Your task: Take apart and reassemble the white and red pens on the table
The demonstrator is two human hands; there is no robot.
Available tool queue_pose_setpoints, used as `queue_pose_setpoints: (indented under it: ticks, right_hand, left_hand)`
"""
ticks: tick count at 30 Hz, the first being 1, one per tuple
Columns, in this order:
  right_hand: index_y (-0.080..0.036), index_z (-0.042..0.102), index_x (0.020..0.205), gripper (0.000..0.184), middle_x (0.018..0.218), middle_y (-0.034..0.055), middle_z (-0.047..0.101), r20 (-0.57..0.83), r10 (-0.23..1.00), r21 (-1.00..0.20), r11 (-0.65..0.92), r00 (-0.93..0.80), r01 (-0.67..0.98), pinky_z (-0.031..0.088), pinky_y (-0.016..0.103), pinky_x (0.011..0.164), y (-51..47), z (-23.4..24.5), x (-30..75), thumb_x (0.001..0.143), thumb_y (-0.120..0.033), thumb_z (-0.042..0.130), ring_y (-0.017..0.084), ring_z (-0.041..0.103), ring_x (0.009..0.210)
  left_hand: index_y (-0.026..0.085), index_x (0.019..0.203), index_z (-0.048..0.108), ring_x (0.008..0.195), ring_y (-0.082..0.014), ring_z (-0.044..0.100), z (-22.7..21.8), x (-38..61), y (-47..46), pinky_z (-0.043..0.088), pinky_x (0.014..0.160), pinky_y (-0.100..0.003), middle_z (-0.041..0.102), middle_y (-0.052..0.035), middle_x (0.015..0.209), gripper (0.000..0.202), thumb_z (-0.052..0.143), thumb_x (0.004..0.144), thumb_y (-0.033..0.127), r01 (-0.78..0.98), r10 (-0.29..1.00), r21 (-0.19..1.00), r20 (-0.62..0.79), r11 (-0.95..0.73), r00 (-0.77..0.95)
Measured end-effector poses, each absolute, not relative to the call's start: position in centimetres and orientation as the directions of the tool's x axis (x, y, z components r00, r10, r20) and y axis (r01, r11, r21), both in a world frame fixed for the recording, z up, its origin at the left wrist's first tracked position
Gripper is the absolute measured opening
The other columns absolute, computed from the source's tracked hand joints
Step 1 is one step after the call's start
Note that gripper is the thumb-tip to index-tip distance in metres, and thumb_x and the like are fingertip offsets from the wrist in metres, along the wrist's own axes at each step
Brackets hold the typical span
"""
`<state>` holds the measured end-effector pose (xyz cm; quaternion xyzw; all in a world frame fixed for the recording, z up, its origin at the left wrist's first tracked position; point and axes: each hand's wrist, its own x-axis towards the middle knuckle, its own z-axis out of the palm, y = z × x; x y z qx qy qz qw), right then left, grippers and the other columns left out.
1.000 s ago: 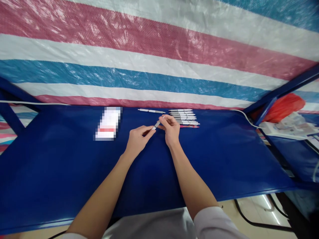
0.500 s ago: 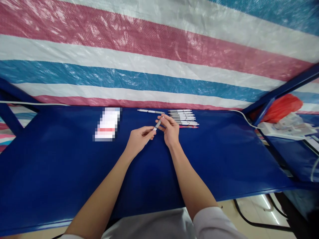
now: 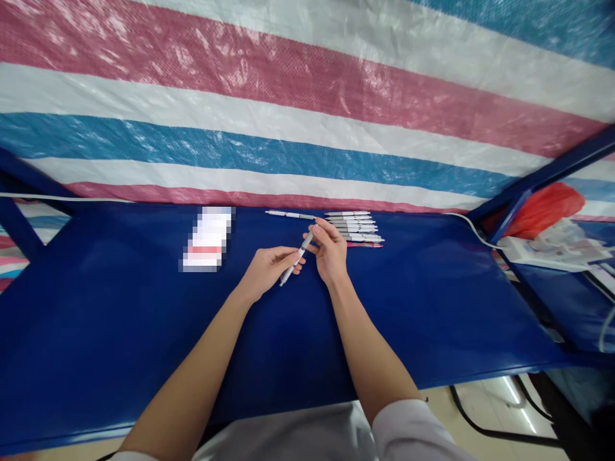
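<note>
My left hand (image 3: 266, 269) and my right hand (image 3: 330, 251) hold one white and grey pen (image 3: 296, 257) between them, above the blue table (image 3: 144, 333). The pen slants from lower left to upper right. My left fingers pinch its middle and lower barrel; my right fingertips grip its upper end. Just behind my right hand lies a row of several similar pens (image 3: 355, 228), side by side. One more pen (image 3: 289, 215) lies alone to the left of that row.
A small white packet (image 3: 207, 238), blurred out, lies to the left of my hands. A striped tarp (image 3: 307, 109) hangs behind the table. At the right are a white power strip (image 3: 528, 251) with its cable and a red bag (image 3: 545, 206).
The pen now shows more of its length below my left fingers, slid down and to the left. My right fingers have spread along its upper end. Both hands stay in place.
</note>
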<state>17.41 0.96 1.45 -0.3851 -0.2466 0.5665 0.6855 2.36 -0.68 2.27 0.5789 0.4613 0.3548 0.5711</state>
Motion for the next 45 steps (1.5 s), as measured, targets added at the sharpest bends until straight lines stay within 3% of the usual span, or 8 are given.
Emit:
queue_pose_setpoints:
  ticks: [5, 14, 23, 29, 39, 45]
  right_hand:
    - [-0.022, 0.071, 0.081, 0.02, 0.081, -0.0017, 0.074, -0.091, 0.971, -0.792, 0.064, 0.222, -0.607, 0.059, 0.022, 0.057, 0.9, 1.5, 17.3, 0.064, -0.028, 0.079, 0.014, 0.071, 0.072]
    - [-0.02, 0.072, 0.081, 0.019, 0.081, 0.0004, 0.075, -0.064, 0.95, -0.828, 0.12, 0.304, -0.548, 0.059, 0.023, 0.058, 1.0, 1.4, 17.1, 0.065, -0.027, 0.079, 0.014, 0.07, 0.071]
    - [-0.022, 0.071, 0.084, 0.017, 0.084, -0.0002, 0.075, -0.017, 0.976, -0.814, 0.111, 0.215, -0.57, 0.059, 0.025, 0.06, 0.7, 1.4, 17.4, 0.069, -0.028, 0.074, 0.015, 0.071, 0.073]
    - [-0.023, 0.068, 0.08, 0.019, 0.088, -0.0026, 0.072, 0.019, 0.97, -0.839, 0.149, 0.244, -0.524, 0.059, 0.025, 0.06, 0.8, 1.3, 17.3, 0.065, -0.029, 0.078, 0.014, 0.07, 0.073]
    - [-0.023, 0.071, 0.081, 0.023, 0.077, -0.0025, 0.071, -0.032, 0.962, -0.858, 0.112, 0.27, -0.502, 0.059, 0.025, 0.056, 0.8, 1.5, 17.2, 0.061, -0.03, 0.08, 0.014, 0.068, 0.068]
    - [-0.023, 0.07, 0.083, 0.021, 0.079, -0.002, 0.072, -0.032, 0.981, -0.839, 0.077, 0.19, -0.538, 0.058, 0.024, 0.053, 0.7, 1.4, 17.4, 0.065, -0.031, 0.077, 0.014, 0.069, 0.068]
  left_hand:
    - [0.016, 0.099, 0.072, 0.072, -0.019, 0.07, 2.0, 2.6, -0.7, 0.057, 0.069, -0.031, 0.074, -0.0071, 0.086, 0.036, 0.068, 0.078, 0.044, 0.106, 0.956, 0.992, -0.1, 0.073, 0.275]
    - [0.018, 0.096, 0.072, 0.08, -0.0203, 0.069, 1.4, 3.4, -1.0, 0.057, 0.077, -0.032, 0.073, -0.005, 0.089, 0.027, 0.072, 0.075, 0.035, 0.262, 0.971, 0.944, 0.158, -0.202, 0.179]
    - [0.016, 0.101, 0.071, 0.073, -0.0192, 0.069, 2.3, 2.6, -0.9, 0.056, 0.07, -0.032, 0.074, -0.0072, 0.086, 0.034, 0.065, 0.081, 0.044, 0.126, 0.945, 0.991, -0.075, 0.036, 0.319]
    - [0.016, 0.1, 0.071, 0.072, -0.0182, 0.068, 2.5, 2.8, -0.9, 0.054, 0.069, -0.03, 0.073, -0.0071, 0.086, 0.034, 0.064, 0.081, 0.043, 0.174, 0.958, 0.985, -0.057, 0.008, 0.282]
    - [0.018, 0.092, 0.073, 0.075, -0.0182, 0.066, 2.4, 2.9, -0.9, 0.053, 0.072, -0.03, 0.068, -0.0042, 0.085, 0.029, 0.071, 0.074, 0.039, 0.202, 0.96, 0.976, 0.02, -0.079, 0.278]
    - [0.016, 0.093, 0.073, 0.071, -0.0183, 0.066, 2.3, 2.2, -0.7, 0.054, 0.071, -0.033, 0.07, -0.0045, 0.077, 0.03, 0.068, 0.077, 0.042, 0.129, 0.916, 0.99, -0.109, 0.064, 0.385]
